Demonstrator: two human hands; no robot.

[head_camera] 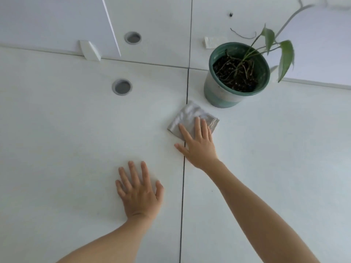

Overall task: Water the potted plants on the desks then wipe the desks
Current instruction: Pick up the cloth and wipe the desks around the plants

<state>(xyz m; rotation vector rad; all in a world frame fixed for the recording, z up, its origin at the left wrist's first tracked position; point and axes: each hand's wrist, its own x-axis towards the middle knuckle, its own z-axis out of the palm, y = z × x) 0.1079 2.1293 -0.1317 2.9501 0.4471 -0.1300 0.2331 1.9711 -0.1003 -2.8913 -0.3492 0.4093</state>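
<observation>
A folded grey cloth (187,115) lies on the white desk (275,149), across the dark seam between two desktops. My right hand (198,147) presses flat on the cloth's near half with straight fingers. My left hand (139,192) rests palm down on the left desk (57,139), fingers spread, holding nothing. Just beyond the cloth stands a green and white pot (222,93) with dark soil and a thin plant whose green leaves (285,57) droop to the right.
Two round grey cable grommets (122,87) (133,37) sit in the left desktops. A white divider bracket (90,50) stands at the back left, and a small white block (208,42) lies behind the pot. Dark seams (183,177) split the desktops.
</observation>
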